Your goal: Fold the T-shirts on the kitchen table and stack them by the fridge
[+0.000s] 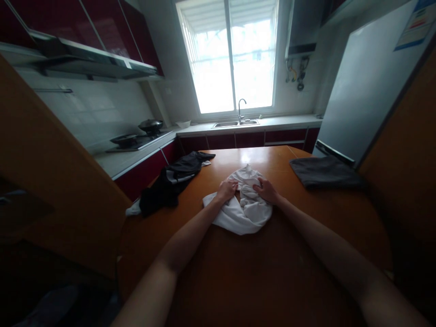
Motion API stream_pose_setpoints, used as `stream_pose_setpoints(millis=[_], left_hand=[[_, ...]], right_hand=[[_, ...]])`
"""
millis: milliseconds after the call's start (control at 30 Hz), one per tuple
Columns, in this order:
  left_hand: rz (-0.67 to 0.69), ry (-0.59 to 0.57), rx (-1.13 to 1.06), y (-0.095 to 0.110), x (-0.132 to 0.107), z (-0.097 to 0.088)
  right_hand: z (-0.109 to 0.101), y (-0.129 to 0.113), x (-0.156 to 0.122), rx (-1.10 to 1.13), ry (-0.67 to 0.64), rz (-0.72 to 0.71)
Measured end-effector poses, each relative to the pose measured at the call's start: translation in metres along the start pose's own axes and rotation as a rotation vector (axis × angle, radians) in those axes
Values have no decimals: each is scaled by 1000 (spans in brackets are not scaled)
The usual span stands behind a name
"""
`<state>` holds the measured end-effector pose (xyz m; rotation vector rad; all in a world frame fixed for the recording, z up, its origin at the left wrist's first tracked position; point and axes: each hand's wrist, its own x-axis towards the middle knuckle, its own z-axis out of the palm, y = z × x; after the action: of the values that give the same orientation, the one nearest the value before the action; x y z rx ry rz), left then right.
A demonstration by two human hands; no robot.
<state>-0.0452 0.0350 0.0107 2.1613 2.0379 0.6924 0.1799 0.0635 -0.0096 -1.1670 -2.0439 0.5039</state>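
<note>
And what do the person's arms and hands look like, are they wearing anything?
The left hand and right hand wear no gloves. The left arm and right arm show no sleeves, watch or bracelet. It's too blurry to tell about rings.

Many Parts Hidden, Cut or Unclear

The palms of the left hand [228, 189] and the right hand [267, 191] are hidden, and how firmly each grip presses the white cloth [252, 200], I cannot tell. The inner layers of this cloth are covered by its own folds. The left forearm [185, 243] and the right forearm [327, 231] are cut off toward the elbows by the lower border. The near side of the bench [259, 268] falls into darkness. On the label [414, 25], the print is too small for reading. Behind the window [216, 68], strong light washes out the view.
</note>
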Motion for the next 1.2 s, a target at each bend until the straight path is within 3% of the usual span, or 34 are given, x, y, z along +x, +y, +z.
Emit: stream_pose_setpoints(millis=[300, 500, 667, 933, 1100, 1200], left_hand=[[-161, -32, 122, -12, 7, -17], [-306, -9, 156, -42, 10, -30], [-385, 53, 184, -64, 9, -33], [-331, 129, 100, -75, 21, -23], [-178, 82, -22, -80, 22, -23], [-101, 120, -58, -76, 23, -33]], right_hand=[[-7, 15, 5, 12, 199, 101], [-37, 52, 13, 54, 469, 280], [-49, 79, 16, 103, 559, 393], [-44, 74, 18, 223, 611, 319], [-46, 70, 15, 246, 601, 311], [-47, 62, 14, 244, 607, 266]])
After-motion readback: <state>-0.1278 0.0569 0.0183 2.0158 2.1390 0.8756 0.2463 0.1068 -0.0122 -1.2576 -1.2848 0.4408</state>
